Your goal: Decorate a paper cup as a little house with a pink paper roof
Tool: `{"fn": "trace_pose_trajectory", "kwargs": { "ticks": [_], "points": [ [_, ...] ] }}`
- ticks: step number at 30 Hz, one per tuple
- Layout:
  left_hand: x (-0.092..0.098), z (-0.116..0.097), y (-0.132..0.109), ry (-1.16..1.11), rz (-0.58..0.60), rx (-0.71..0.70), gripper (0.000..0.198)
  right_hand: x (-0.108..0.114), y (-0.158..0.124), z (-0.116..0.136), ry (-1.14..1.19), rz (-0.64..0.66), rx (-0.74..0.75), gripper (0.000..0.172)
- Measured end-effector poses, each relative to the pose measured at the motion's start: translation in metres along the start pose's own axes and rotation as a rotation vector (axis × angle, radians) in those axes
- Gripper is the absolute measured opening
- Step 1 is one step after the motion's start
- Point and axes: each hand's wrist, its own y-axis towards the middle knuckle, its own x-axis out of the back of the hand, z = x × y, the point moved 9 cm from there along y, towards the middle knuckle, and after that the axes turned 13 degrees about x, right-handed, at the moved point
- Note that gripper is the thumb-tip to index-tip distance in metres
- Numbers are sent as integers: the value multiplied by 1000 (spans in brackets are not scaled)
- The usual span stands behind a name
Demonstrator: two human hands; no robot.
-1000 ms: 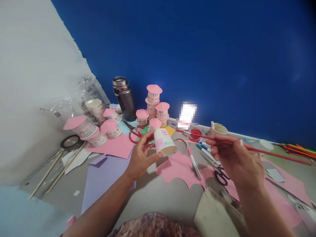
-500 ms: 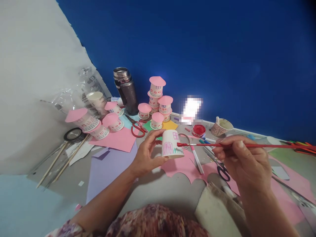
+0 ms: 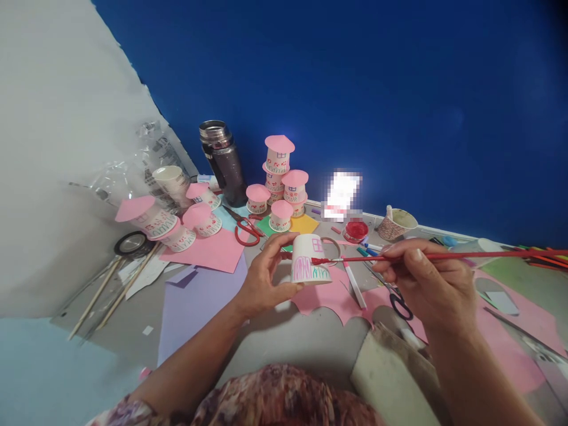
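Note:
Fingers of my left hand (image 3: pixel 266 275) are wrapped round a white paper cup (image 3: pixel 306 245), held upside down above the table. Its side carries a drawn purple window, a purple door and green grass strokes. My right hand (image 3: pixel 432 284) pinches a long red paintbrush (image 3: pixel 368 258) lying nearly level. The brush's red-coated bristles are at the cup's front, over the top of the door; whether they touch cannot be made out. Behind the cup sits an open pot of red paint (image 3: pixel 355 231). Several cups with pink cone roofs (image 3: pixel 280 216) stand at the back.
A dark flask (image 3: pixel 224 165) and stacked paper cups (image 3: pixel 171 183) stand at the back left. Red-handled scissors (image 3: pixel 246 231), black tape (image 3: pixel 133 244) and wooden sticks (image 3: pixel 95 296) lie about. Purple paper (image 3: pixel 190 313) is at left, dark-handled scissors (image 3: pixel 400 306) at right, a patterned cup (image 3: pixel 396 225) behind.
The brush tip has shifted left across the cup, from its right of centre toward the door top. My right hand moved slightly left with it; my left hand keeps its hold.

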Motion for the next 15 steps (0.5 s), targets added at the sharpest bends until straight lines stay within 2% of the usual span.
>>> {"fn": "trace_pose_trajectory", "kwargs": {
  "ticks": [10,15],
  "points": [
    [-1,1,1,-24,7,-10,78,11,3,-1,-14,-53,2,20],
    [-1,2,0,-30,19,-8,79,8,2,-2,-14,-32,0,19]
  ]
}}
